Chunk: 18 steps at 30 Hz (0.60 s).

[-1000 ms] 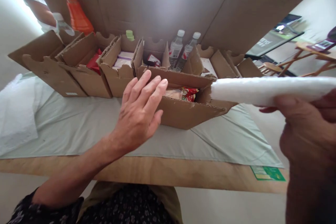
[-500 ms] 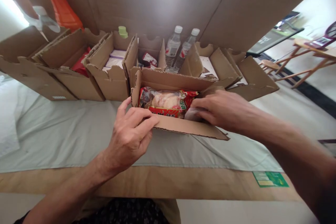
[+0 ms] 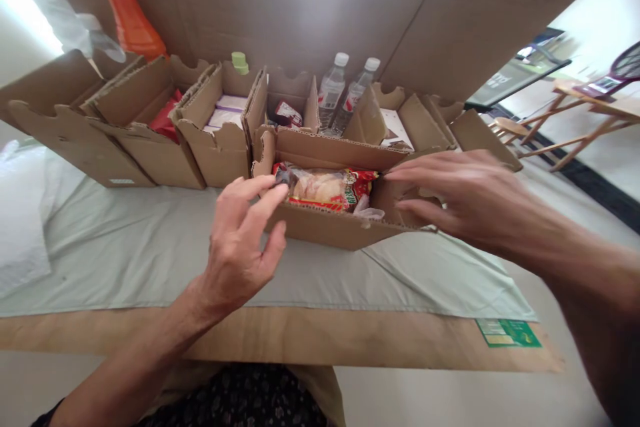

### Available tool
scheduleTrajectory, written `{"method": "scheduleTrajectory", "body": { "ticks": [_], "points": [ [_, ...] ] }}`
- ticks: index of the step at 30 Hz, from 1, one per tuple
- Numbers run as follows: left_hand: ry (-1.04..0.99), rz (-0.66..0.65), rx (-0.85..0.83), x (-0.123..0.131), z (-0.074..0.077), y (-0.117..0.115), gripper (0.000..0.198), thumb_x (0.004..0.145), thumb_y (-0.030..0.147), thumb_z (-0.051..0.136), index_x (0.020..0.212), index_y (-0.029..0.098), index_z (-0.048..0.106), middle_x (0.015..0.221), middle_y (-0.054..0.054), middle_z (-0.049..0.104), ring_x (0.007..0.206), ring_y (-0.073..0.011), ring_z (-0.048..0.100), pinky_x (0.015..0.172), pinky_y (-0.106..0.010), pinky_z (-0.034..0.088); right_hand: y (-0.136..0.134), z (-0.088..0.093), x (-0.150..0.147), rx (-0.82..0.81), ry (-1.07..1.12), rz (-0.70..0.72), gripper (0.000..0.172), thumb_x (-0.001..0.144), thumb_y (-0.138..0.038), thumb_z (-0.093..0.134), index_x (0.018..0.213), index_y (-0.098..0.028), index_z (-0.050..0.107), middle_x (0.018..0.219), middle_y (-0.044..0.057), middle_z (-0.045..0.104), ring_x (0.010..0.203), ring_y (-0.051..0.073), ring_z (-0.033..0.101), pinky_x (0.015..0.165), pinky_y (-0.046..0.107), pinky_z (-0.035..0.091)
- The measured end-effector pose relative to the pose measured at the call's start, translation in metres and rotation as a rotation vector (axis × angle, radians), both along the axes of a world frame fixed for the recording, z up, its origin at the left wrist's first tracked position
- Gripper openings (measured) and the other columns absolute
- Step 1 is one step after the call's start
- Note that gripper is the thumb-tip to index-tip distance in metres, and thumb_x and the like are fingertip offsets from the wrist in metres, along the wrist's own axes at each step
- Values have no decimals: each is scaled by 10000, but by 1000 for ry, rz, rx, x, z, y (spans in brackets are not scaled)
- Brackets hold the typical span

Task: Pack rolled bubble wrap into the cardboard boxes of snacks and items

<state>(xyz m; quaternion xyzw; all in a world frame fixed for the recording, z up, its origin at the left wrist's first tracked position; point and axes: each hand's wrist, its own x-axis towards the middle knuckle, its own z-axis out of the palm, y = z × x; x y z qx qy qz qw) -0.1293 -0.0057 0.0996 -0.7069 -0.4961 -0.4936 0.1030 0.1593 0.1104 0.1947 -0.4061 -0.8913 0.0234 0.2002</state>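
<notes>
An open cardboard box (image 3: 330,230) lies on the pale green cloth in front of me. Inside it rests a red and clear snack packet (image 3: 325,188) with a bit of clear plastic (image 3: 369,211) beside it. My left hand (image 3: 239,243) hovers at the box's near left corner, fingers apart, fingertips close to the packet's left end, holding nothing. My right hand (image 3: 463,197) reaches over the box's right end, fingers stretched out toward the packet, with nothing in it.
A row of open cardboard boxes (image 3: 150,127) stands behind, holding red packets, white packs, two water bottles (image 3: 343,90) and a green-capped bottle (image 3: 240,63). An orange bottle (image 3: 131,13) sits at the back left. A tall cardboard wall rises behind. Wooden chairs (image 3: 575,120) stand right.
One second ago my right hand held a white roll; it is gone from view. Both hands came to the box, then lifted slightly off it, the left opening.
</notes>
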Motion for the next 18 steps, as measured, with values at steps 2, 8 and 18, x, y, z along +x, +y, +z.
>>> {"method": "scheduleTrajectory", "body": {
  "ticks": [2,8,18],
  "points": [
    [-71,55,24,-8,-4,-7,559,896,92,644,1434,206,540,1415,-139,596,1342,-279,569,1172,-496,450,-29,4,19,214,42,-68,239,953,-431,647,1032,-259,792,1151,67,791,1121,279,715,1010,458,474],
    [-412,23,-371,-18,-34,-10,683,927,244,651,1567,243,413,1528,-148,541,1401,-302,547,1172,-542,455,-82,-53,53,20,296,-352,311,924,-444,684,1156,-242,735,1094,96,786,891,231,731,688,341,556],
    [-652,-173,-577,10,-56,3,711,863,298,667,1536,225,448,1457,-152,600,1332,-308,597,1124,-541,494,-68,-118,7,-442,375,-349,472,888,-608,584,1104,-189,583,1020,117,733,803,241,683,696,379,546]
  ]
}}
